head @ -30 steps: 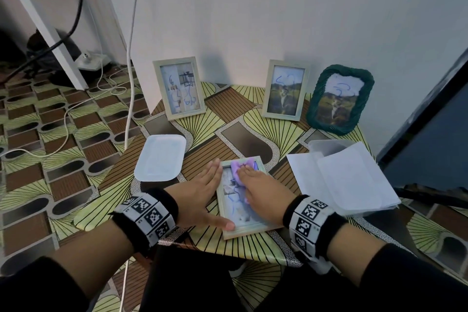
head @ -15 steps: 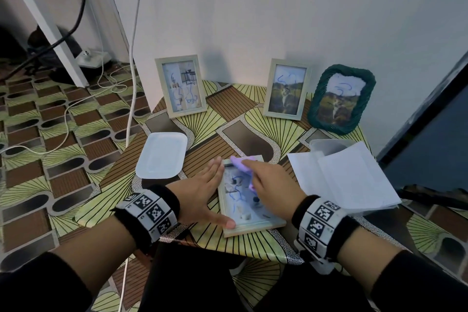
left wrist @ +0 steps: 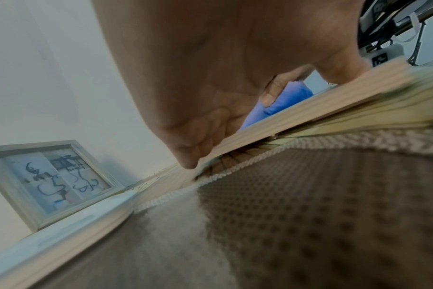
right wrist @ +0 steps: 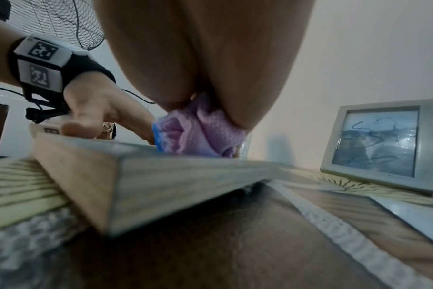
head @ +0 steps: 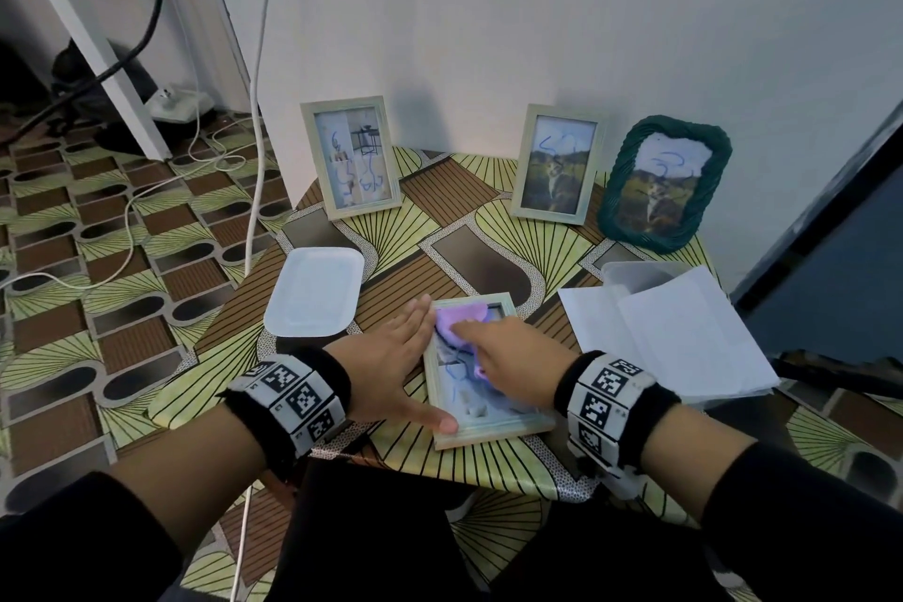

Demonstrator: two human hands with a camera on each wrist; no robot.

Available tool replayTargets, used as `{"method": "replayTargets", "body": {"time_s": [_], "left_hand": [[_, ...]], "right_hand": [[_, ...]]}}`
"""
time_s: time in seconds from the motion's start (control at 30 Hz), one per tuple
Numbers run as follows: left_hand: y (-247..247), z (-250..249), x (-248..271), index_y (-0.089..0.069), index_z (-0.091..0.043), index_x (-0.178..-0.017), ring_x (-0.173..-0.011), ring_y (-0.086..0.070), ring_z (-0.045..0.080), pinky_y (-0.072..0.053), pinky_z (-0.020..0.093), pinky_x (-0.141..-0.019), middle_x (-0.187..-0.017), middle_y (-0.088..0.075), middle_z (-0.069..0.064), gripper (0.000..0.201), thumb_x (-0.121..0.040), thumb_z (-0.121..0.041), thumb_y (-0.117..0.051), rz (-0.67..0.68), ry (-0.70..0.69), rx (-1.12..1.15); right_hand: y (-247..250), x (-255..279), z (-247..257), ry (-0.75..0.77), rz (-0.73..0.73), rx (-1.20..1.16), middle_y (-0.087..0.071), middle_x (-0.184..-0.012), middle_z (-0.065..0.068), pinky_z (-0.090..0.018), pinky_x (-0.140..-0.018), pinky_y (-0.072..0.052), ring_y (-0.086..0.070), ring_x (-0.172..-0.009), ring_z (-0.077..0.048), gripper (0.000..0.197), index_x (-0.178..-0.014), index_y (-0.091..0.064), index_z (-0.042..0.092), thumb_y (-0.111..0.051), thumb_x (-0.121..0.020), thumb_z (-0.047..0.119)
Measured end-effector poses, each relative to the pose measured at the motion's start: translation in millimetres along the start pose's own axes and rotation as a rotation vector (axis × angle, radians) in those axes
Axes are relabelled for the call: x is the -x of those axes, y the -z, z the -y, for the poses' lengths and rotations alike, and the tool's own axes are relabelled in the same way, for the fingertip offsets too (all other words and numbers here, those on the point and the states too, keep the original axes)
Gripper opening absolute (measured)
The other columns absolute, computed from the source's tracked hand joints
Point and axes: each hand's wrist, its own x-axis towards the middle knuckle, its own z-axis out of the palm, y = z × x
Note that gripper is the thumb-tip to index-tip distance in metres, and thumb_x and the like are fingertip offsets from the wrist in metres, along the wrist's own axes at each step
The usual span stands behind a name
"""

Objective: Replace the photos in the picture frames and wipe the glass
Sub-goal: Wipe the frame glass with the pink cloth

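We saw a pale wooden frame (head: pixel 488 425) lying flat on the patterned table (head: pixel 498 230), low in the centre of the head view. The left hand (head: pixel 391 367) lay flat along the frame's left edge, fingers straight and together, thumb stretched across the near corner of the frame. The right hand (head: pixel 513 367) pressed a lilac cloth (head: pixel 459 323) onto the glass near the upper end of the frame; from the right wrist view the cloth (right wrist: pixel 200 133) bunched under the palm, and we could not tell how the fingers lay. Blue scribbles showed on the glass below the cloth.

Against the wall stood three more frames: a pale frame (head: pixel 349 156) at centre left, another pale frame (head: pixel 557 161) right of centre, and a green woven frame (head: pixel 664 181) beside it. A white lid (head: pixel 315 291) lay left of the hands; white paper sheets (head: pixel 684 337) lay over a clear container (head: pixel 630 274) at right.
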Motion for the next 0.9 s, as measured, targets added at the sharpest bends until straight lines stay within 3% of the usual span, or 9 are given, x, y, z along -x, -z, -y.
{"method": "replayTargets", "body": {"time_s": [0.07,0.17,0.3,0.37,0.43,0.57,0.7,0.83,0.9], "left_hand": [[0,0,0,0.026,-0.013,-0.149,-0.143,0.03,0.009,0.002,0.032,-0.122,-0.154,0.038,0.0,0.137,-0.061,-0.097,-0.037,0.004,0.006,-0.013],[2,-1,1,0.027,-0.014,-0.149,-0.142,0.031,0.008,-0.001,0.034,-0.123,-0.153,0.039,-0.002,0.137,-0.06,-0.098,-0.035,0.019,0.016,-0.024],[3,-1,2,0.027,-0.015,-0.149,-0.143,0.03,0.007,-0.007,0.036,-0.124,-0.153,0.039,-0.004,0.137,-0.059,-0.099,-0.033,0.016,0.026,-0.045],[2,-1,2,0.028,-0.014,-0.149,-0.143,0.029,0.007,-0.008,0.035,-0.123,-0.153,0.039,-0.004,0.137,-0.059,-0.099,-0.033,0.014,0.029,-0.052],[2,-1,2,0.028,-0.014,-0.149,-0.143,0.029,0.007,-0.009,0.034,-0.123,-0.152,0.04,-0.004,0.138,-0.059,-0.099,-0.033,0.013,0.03,-0.058],[2,0,0,0.029,-0.014,-0.148,-0.142,0.03,0.006,-0.005,0.031,-0.12,-0.15,0.042,-0.005,0.139,-0.059,-0.099,-0.034,0.018,0.022,-0.058],[2,1,-1,0.03,-0.016,-0.147,-0.141,0.031,0.004,-0.007,0.032,-0.119,-0.149,0.042,-0.007,0.139,-0.057,-0.101,-0.033,0.016,0.027,-0.056],[2,2,0,0.03,-0.017,-0.147,-0.141,0.031,0.004,-0.01,0.034,-0.122,-0.15,0.043,-0.007,0.141,-0.054,-0.102,-0.032,0.027,0.026,-0.042],[2,2,0,0.031,-0.017,-0.147,-0.141,0.031,0.004,-0.01,0.035,-0.122,-0.15,0.042,-0.008,0.141,-0.055,-0.102,-0.033,0.03,0.025,-0.03]], "right_hand": [[-1,4,-2,0.021,-0.003,-0.019,-0.063,-0.107,-0.011,-0.032,-0.076,-0.047,-0.059,-0.09,-0.026,0.043,-0.136,-0.049,0.016,-0.044,-0.095,0.006],[-3,8,-4,0.077,0.012,-0.056,-0.065,-0.113,-0.014,-0.037,-0.084,-0.05,-0.061,-0.099,-0.031,0.052,-0.142,-0.046,0.022,-0.047,-0.093,0.005],[-6,14,-6,0.226,0.016,-0.085,-0.067,-0.098,-0.009,-0.031,-0.071,-0.044,-0.057,-0.08,-0.025,0.035,-0.123,-0.06,0.025,-0.049,-0.093,0.009],[-5,18,-7,0.261,0.044,-0.119,-0.071,-0.108,-0.008,-0.034,-0.079,-0.05,-0.063,-0.089,-0.026,0.033,-0.12,-0.065,0.022,-0.048,-0.093,0.01],[-3,23,-9,0.256,0.084,-0.131,-0.068,-0.124,-0.01,-0.041,-0.095,-0.05,-0.064,-0.111,-0.03,0.041,-0.124,-0.066,0.018,-0.046,-0.092,0.004],[2,36,-13,0.256,0.154,-0.132,-0.059,-0.139,-0.002,-0.035,-0.112,-0.038,-0.052,-0.131,-0.015,0.045,-0.126,-0.067,0.016,-0.047,-0.091,-0.002],[4,46,-14,0.247,0.163,-0.072,-0.064,-0.132,-0.001,-0.037,-0.108,-0.041,-0.057,-0.125,-0.02,0.046,-0.124,-0.068,0.02,-0.045,-0.09,-0.002],[2,52,-12,0.257,0.129,0.075,-0.069,-0.11,0.001,-0.036,-0.092,-0.047,-0.061,-0.103,-0.023,0.037,-0.104,-0.07,0.02,-0.049,-0.082,-0.002],[1,55,-12,0.219,0.096,0.127,-0.067,-0.109,0.002,-0.033,-0.09,-0.048,-0.06,-0.101,-0.022,0.035,-0.102,-0.069,0.022,-0.05,-0.081,0.001]]}}
